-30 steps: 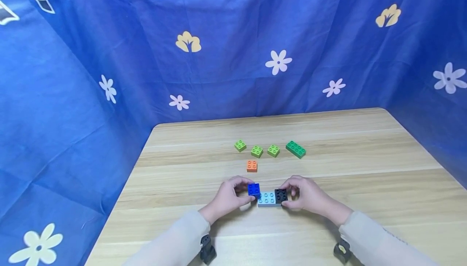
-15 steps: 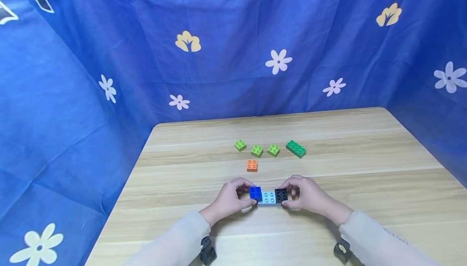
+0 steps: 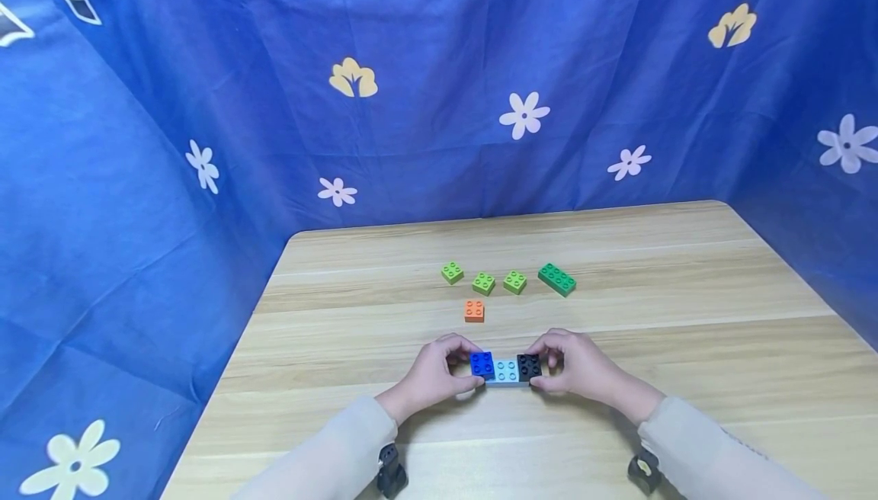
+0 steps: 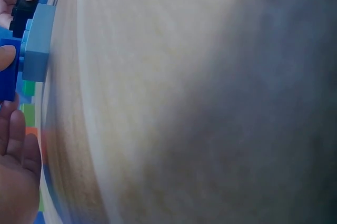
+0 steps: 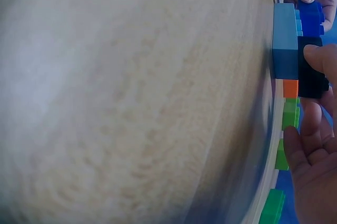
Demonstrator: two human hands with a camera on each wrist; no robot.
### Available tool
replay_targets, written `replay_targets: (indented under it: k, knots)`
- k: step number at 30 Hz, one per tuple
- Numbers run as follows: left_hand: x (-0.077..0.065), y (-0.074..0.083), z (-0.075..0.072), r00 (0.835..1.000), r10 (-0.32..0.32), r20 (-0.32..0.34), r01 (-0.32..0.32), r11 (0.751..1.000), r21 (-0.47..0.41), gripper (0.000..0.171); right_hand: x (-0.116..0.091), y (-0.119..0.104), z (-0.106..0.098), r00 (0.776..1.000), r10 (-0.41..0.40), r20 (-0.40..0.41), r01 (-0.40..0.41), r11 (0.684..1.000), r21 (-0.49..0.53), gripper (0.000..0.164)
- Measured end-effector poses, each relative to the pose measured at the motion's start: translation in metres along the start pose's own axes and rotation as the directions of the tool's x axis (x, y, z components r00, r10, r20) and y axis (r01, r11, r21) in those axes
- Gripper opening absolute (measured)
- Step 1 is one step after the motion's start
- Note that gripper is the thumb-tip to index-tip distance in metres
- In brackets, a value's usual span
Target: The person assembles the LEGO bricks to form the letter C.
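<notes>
A: A blue cloth printed with pale flowers hangs behind the wooden table. What about the left hand?

B: It pinches a dark blue brick between thumb and fingers, over the end of the light blue brick closest to that hand. The left wrist view shows a stud at the join, so I can't tell whether the two are pressed fully together.

A: And the right hand?

B: That one grips a black brick, thumb on the near side. The black brick sits on the other end of the light blue one.

A: So the light blue one spans the space between the hands?

B: Yes, with bare studs showing in its middle.

A: What lies past the hands?

B: An orange brick, just beyond the left fingertips. Farther out come three lime bricks in a loose row, and a longer green brick lies ahead of the right hand.

A: Behind them?

B: Pale sleeves, with a dark device below each wrist.
</notes>
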State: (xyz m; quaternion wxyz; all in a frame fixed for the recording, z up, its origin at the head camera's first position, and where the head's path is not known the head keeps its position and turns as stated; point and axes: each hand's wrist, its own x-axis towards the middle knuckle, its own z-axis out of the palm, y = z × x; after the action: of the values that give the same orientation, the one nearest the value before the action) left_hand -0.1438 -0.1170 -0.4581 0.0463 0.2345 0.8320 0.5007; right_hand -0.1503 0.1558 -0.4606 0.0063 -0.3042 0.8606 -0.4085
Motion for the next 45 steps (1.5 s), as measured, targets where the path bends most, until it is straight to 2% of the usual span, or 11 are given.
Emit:
replay_targets:
  k: [17, 25, 36, 45]
  knots:
    - [0.0021, 0.0016, 0.0020, 0.999, 0.025, 0.024, -0.027, 0.993, 0.117, 0.034, 0.0001, -0.0018, 0.0001, 1.000, 0.007, -0.002, -0.007, 1.000, 0.004, 0.037]
    - [0.0034, 0.0032, 0.0026, 1.000, 0.007, 0.028, -0.010, 0.992, 0.128, 0.034, 0.0009, -0.0032, -0.0005, 1.000, 0.013, -0.001, -0.013, 1.000, 0.014, 0.037]
    - [0.0064, 0.0051, -0.0024, 0.997, 0.004, 0.079, -0.013, 0.994, 0.110, 0.032, 0.0004, -0.0025, -0.0009, 1.000, 0.013, 0.002, -0.013, 1.000, 0.019, 0.037]
    - [0.0095, 0.0081, -0.0018, 0.996, 0.014, 0.092, -0.030, 0.984, 0.173, 0.030, 0.0001, -0.0015, -0.0015, 1.000, 0.022, 0.002, -0.022, 1.000, 0.022, 0.038]
